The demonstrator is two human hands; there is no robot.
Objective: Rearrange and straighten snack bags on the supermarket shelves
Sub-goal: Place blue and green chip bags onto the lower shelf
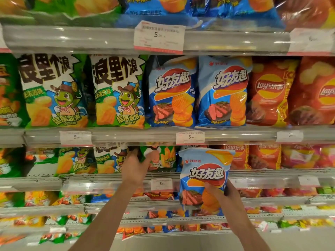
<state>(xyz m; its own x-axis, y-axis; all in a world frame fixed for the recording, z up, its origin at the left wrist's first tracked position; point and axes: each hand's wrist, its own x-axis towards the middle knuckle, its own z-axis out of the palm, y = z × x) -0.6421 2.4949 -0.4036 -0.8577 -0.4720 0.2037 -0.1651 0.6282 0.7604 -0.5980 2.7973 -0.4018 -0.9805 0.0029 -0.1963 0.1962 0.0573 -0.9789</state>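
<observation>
We are holding the blue chip bag [204,180] clamped low in our right hand [223,193] at 5 o'clock, left hand [135,166] pinching a green bag [145,153] at 7 o'clock, risking crushed chips or toppling neighbours.

- A large price tag [159,37] reading 5.90 hangs from the top rail [72,38], tilted a little.
- Three smaller tags sit on the second rail [136,135]: left tag [75,137], middle tag [190,137], right tag [289,136].
- Another tag [161,184] is clipped to the third rail [32,183].
- Lower rails are blurred.
</observation>
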